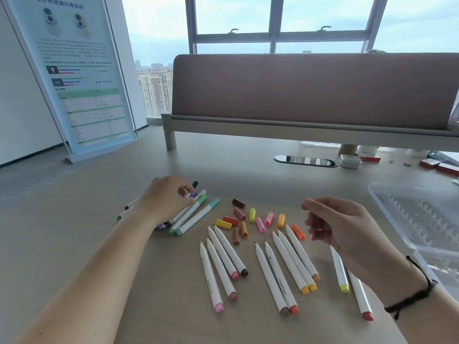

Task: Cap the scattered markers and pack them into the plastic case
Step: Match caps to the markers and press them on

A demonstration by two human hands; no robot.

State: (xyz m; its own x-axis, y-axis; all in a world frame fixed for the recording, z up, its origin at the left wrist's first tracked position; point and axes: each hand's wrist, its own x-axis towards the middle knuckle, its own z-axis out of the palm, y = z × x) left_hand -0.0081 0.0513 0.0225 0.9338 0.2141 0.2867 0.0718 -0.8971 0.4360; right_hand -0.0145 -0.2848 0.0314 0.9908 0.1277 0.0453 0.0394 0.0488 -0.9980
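Markers (pixel 280 266) lie uncapped on the table (pixel 74 244) at 6 o'clock, white barrels fanned with tips toward 12, probably so each nib is easy to reach for capping. I count about 11 of them, 2 partly under the right wrist. Loose caps (pixel 252 219) sit just beyond the tips, toward 12 o'clock, in brown, red, yellow, orange and pink; keeping them beside the nibs likely helps with colour matching.

At 10 o'clock a capped pile (pixel 196 214), green, teal and purple, seems set apart as finished work. My left hand (pixel 166 197) rests on that pile, fingers curled over it and apparently pinching one with a dark cap; exactly which, I cannot tell. My right hand (pixel 340 224) hovers above the table at 3 o'clock, fingers loosely curled, holding nothing that shows.

Well apart at 3 o'clock, the clear case (pixel 407 219) lies open with ribbed slots and nothing visibly in it, so packing looks not yet begun.

One barrel reads "marker". A poster (pixel 82 78) at 11 o'clock carries text too blurred to read.
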